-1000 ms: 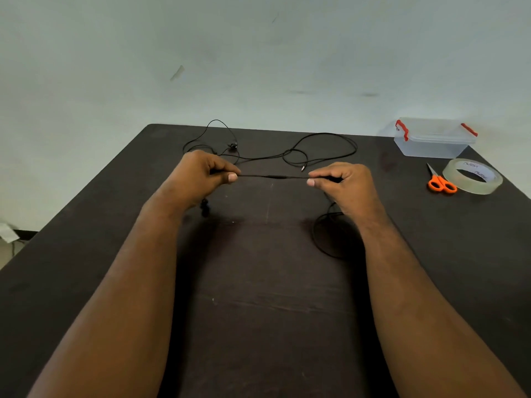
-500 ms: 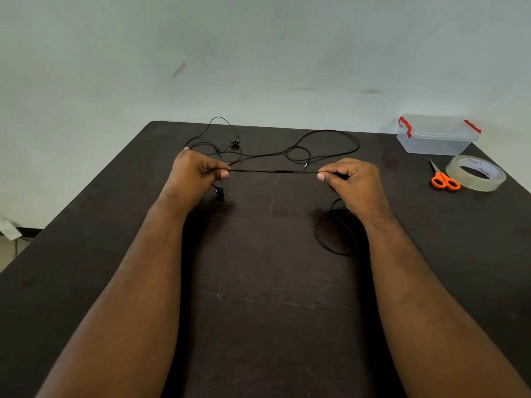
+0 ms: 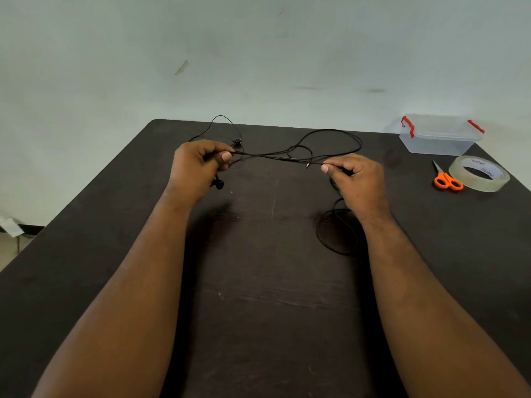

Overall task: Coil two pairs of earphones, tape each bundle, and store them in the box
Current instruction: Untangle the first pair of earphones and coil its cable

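Note:
A black earphone cable [image 3: 275, 157] stretches taut above the dark table [image 3: 267, 282] between my two hands. My left hand [image 3: 198, 165] pinches one end, and an earbud [image 3: 217, 183] dangles below it. My right hand [image 3: 355, 179] pinches the other end, with the rest of the cord hanging down into a loop [image 3: 337, 234] on the table. A second pair of black earphones [image 3: 330, 139] lies loose behind, near the far edge. The clear plastic box [image 3: 439, 136] with red latches stands at the back right.
A roll of clear tape [image 3: 479, 173] and orange-handled scissors [image 3: 446, 179] lie right of my right hand, in front of the box. A pale wall rises behind the table. The table's left edge drops to the floor.
My hands have moved farther apart, drawing out a longer stretch of cable between them. The loop under my right hand stays on the table.

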